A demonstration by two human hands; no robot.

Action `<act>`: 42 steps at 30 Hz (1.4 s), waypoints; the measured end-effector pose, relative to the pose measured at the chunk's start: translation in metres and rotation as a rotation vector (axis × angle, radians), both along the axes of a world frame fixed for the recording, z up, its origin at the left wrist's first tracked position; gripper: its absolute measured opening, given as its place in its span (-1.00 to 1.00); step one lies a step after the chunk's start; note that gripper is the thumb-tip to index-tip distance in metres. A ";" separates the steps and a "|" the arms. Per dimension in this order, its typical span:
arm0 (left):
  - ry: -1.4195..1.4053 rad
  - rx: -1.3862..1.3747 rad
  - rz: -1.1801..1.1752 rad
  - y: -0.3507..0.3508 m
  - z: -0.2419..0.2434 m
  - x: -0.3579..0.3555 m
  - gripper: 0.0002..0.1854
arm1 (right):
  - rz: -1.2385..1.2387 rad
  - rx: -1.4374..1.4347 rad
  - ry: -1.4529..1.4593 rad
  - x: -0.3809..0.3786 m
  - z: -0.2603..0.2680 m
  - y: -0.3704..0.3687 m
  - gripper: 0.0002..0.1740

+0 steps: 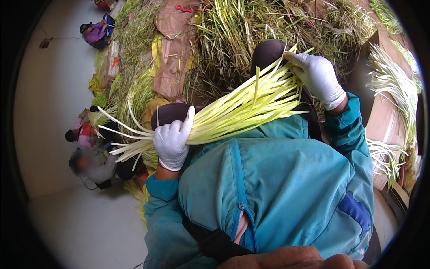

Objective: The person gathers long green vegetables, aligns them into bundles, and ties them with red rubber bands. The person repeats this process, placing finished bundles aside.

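Note:
My left hand (172,143), in a white glove, is closed around the pale stem end of a bunch of yellow-green leafy stalks, which look like blanched chives (248,104). The bunch lies slantwise across my lap, its white ends sticking out to the left of the fist. At the leaf tips, my right hand (314,74), also gloved in white, pinches a few leaves between thumb and fingers. The loose leaf ends fan out below it, over my dark trouser leg and teal jacket (268,168).
Heaped stalks and dry leaves (225,43) cover the floor ahead, beside brown sheeting (173,50). To the right, a cardboard box (386,114) bears pale stalks (393,74). Several people sit at the left, one in grey (100,168), one in purple (95,33), along a pale wall.

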State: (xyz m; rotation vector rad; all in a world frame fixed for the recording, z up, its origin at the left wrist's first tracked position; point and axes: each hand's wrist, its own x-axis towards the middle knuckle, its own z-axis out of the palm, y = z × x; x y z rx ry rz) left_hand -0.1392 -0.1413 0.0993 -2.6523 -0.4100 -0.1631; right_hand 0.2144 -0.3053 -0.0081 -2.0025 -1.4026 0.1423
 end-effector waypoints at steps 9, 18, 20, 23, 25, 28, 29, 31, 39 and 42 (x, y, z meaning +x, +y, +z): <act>0.005 0.004 -0.005 0.000 0.000 -0.001 -0.38 | 0.028 0.088 0.134 0.007 0.005 -0.007 -0.71; 0.035 0.028 0.001 -0.003 0.001 0.001 -0.40 | -0.015 0.117 -0.178 -0.007 0.007 -0.007 -0.82; 0.065 0.027 0.014 -0.007 0.002 0.002 -0.41 | -0.045 0.143 -0.187 -0.017 -0.004 -0.004 -0.83; 0.087 0.005 0.003 -0.014 0.004 0.006 -0.43 | -0.120 0.109 -0.172 -0.026 -0.012 -0.001 -0.82; 0.097 -0.024 0.005 -0.016 0.003 0.007 -0.42 | -0.170 0.107 -0.138 -0.028 -0.013 0.004 -0.81; 0.085 -0.053 0.000 -0.017 0.001 0.008 -0.38 | -0.249 0.105 -0.065 -0.026 -0.015 0.005 -0.80; 0.085 -0.034 -0.013 -0.016 0.001 0.008 -0.41 | -0.276 0.104 -0.037 -0.024 -0.016 0.004 -0.80; 0.093 -0.017 -0.005 -0.016 0.002 0.005 -0.43 | -0.487 -0.017 0.094 -0.002 -0.028 -0.001 -0.78; 0.040 -0.116 0.074 0.000 -0.006 -0.014 -0.35 | -0.534 -0.376 0.076 0.077 -0.057 -0.065 -0.28; 0.051 -0.125 0.103 0.003 -0.008 -0.014 -0.41 | -0.414 -0.074 0.347 0.060 -0.053 -0.078 -0.51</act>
